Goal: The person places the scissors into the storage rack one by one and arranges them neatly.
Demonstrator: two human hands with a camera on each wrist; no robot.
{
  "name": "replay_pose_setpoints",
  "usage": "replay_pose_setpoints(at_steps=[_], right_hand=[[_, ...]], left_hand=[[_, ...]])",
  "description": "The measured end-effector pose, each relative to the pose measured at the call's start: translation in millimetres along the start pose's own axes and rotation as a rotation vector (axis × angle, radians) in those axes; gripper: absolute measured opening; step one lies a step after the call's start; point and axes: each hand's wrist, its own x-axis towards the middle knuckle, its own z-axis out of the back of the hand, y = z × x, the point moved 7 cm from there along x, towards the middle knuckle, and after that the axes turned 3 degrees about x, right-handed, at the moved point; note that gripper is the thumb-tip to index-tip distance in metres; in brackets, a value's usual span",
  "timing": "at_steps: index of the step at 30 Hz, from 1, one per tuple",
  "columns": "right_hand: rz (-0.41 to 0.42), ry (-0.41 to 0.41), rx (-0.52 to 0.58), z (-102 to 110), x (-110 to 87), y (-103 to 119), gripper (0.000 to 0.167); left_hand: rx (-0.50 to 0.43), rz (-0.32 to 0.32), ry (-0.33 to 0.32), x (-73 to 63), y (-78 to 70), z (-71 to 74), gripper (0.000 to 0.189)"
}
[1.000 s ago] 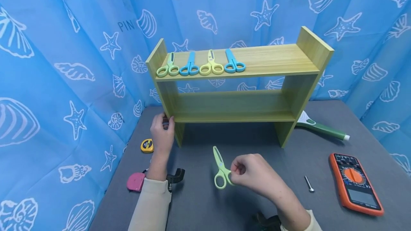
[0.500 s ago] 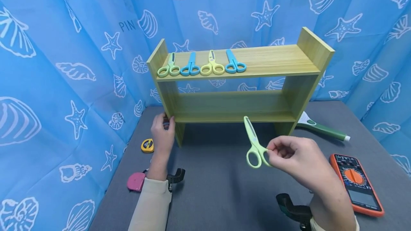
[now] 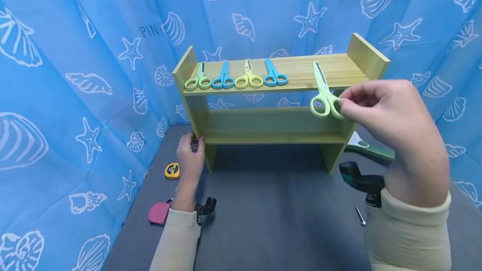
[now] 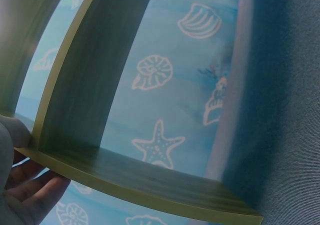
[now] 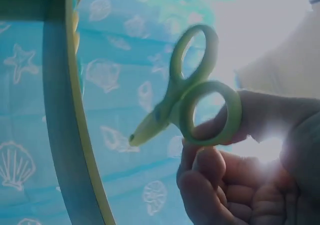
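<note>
My right hand (image 3: 395, 116) pinches one finger loop of light green scissors (image 3: 323, 95), blades pointing up. In the head view the scissors overlap the top board's front edge, right of the row lying there. That row has green scissors (image 3: 198, 79), blue scissors (image 3: 224, 77), yellow scissors (image 3: 248, 77) and another blue pair (image 3: 274, 74). Down at the left, my left hand (image 3: 190, 156) grips the side panel of the wooden shelf (image 3: 275, 124). In the left wrist view its thumb and fingers (image 4: 47, 192) lie on either side of the panel edge.
Left of the shelf lie a yellow tape measure (image 3: 172, 171) and a pink tape measure (image 3: 159, 213). A bolt (image 3: 360, 216) and a green-handled tool (image 3: 370, 150) are at the right, the tool partly behind my right arm. A blue shell-patterned curtain (image 3: 94, 95) hangs behind.
My right hand has carried the green scissors up and to the right, from over the table to the top board's level. Its arm now covers the orange multimeter. The left hand stays put.
</note>
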Motion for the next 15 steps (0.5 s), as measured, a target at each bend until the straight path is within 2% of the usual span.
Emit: replay_pose_setpoints(at_steps=[4, 8, 12, 15], right_hand=[[-0.051, 0.052, -0.058, -0.7, 45.6, 0.6, 0.029], [-0.078, 0.128, -0.139, -12.3, 83.5, 0.2, 0.033], [-0.059, 0.195, -0.196, -29.5, 109.2, -1.6, 0.032], [-0.046, 0.217, -0.223, -38.7, 117.4, -4.8, 0.031]], left_hand=[[0.001, 0.002, 0.007, 0.4, -0.9, -0.2, 0.022], [0.014, 0.005, 0.015, 0.5, -0.6, -1.2, 0.021], [0.013, 0.003, 0.008, 0.7, -1.0, -0.7, 0.022], [0.007, -0.006, -0.007, 0.6, -1.5, -0.3, 0.02]])
